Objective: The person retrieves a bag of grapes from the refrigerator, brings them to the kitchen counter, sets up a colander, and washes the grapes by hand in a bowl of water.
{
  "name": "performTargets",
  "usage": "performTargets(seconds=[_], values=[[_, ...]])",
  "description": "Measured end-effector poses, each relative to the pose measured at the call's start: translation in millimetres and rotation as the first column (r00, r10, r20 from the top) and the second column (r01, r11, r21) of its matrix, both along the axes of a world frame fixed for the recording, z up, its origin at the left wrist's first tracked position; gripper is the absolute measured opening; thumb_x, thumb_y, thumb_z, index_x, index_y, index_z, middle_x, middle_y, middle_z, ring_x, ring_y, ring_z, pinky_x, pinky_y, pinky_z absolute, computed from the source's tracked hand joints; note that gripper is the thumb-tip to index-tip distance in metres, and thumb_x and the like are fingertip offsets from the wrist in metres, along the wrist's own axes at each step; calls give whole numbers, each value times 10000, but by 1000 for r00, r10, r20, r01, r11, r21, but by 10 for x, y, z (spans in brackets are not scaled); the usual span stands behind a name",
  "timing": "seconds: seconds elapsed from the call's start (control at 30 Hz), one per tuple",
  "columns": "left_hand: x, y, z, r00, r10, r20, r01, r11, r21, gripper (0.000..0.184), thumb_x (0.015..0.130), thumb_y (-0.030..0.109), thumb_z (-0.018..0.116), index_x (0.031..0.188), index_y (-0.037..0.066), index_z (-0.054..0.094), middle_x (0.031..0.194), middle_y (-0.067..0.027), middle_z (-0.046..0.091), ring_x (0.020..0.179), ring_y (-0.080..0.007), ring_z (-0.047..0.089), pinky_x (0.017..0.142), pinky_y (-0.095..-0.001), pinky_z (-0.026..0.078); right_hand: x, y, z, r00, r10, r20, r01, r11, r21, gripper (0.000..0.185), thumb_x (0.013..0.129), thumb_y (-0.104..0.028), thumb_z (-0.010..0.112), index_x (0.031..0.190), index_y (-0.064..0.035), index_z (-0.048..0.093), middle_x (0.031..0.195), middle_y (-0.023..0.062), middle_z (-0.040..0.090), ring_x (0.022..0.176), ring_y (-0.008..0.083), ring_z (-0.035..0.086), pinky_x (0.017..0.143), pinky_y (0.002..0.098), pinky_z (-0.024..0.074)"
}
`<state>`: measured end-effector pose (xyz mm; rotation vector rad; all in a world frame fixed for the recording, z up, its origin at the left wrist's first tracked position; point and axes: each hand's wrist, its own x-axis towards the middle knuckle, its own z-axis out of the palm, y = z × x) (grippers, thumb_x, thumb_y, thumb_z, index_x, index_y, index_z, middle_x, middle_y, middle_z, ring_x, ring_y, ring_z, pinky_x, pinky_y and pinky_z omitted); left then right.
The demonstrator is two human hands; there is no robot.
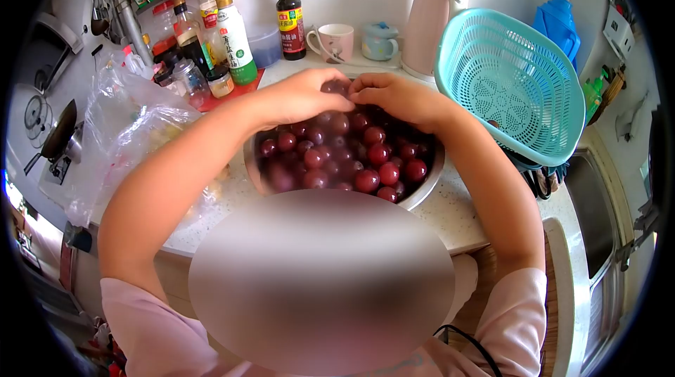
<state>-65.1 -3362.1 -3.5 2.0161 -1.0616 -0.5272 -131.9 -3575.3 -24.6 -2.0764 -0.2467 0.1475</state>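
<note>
A metal bowl [437, 179] on the counter holds many round, glossy, dark-red fruits [367, 180] that look like large grapes or plums. Over the bowl's far side, my left hand [304, 98] and my right hand [402, 99] meet with bent fingers. Between their fingertips is one dark-red fruit [336, 87], which both hands appear to grip. The far rim of the bowl is hidden behind my hands, and a blurred oval covers its near edge.
A turquoise plastic basket [450, 81] leans at the right, near a pink kettle [424, 29] and the sink [589, 197]. Behind the bowl stand a soy sauce bottle [290, 22], a mug [334, 43] and a lidded cup [380, 43]. Plastic bags [130, 117] and several bottles [233, 39] occupy the left.
</note>
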Motion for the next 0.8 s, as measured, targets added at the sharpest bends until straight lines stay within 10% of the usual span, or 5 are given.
performTargets(seconds=[0.3, 0.43, 0.63, 0.8], values=[[-372, 266, 292, 989, -147, 3, 147, 989, 22, 582, 960, 200, 682, 1475, 56, 452, 1362, -130, 566, 1271, -208, 525, 1107, -356, 395, -587, 124, 535, 993, -101, 59, 101, 995, 4, 548, 1063, -502, 451, 1113, -28, 723, 1082, 94, 726, 1070, 185, 672, 957, 307, 492], [-401, 343, 391, 988, -154, 32, 141, 959, 247, 847, 879, 364, 778, 1534, 32, 357, 1460, -203, 501, 1355, -271, 487, 1135, -388, 388, -605, 44, 559, 972, -54, 227, 122, 946, -299, 547, 991, -498, 607, 1184, 6, 696, 1132, 120, 714, 1097, 234, 663, 993, 355, 498], [-361, 269, 381, 973, -223, 66, 162, 854, 495, 1169, 722, 537, 868, 1579, 22, 263, 1536, -245, 427, 1414, -305, 442, 1167, -376, 354, -600, 44, 472, 970, 237, -63, -231, 797, -559, 1107, 703, -615, 847, 1523, -44, 370, 1430, 231, 545, 1319, 322, 543, 1108, 385, 413], [-230, 51, 102, 912, -236, 336, 13, 834, 552, 990, 678, 293, 808, 1507, -1, 354, 1415, -238, 494, 1347, -360, 480, 1120, -403, 408, -416, 92, 274, 991, 131, -7, -107, 769, -630, 969, 795, -543, 768, 1514, -38, 360, 1352, 238, 561, 1268, 372, 558, 1064, 411, 442]])
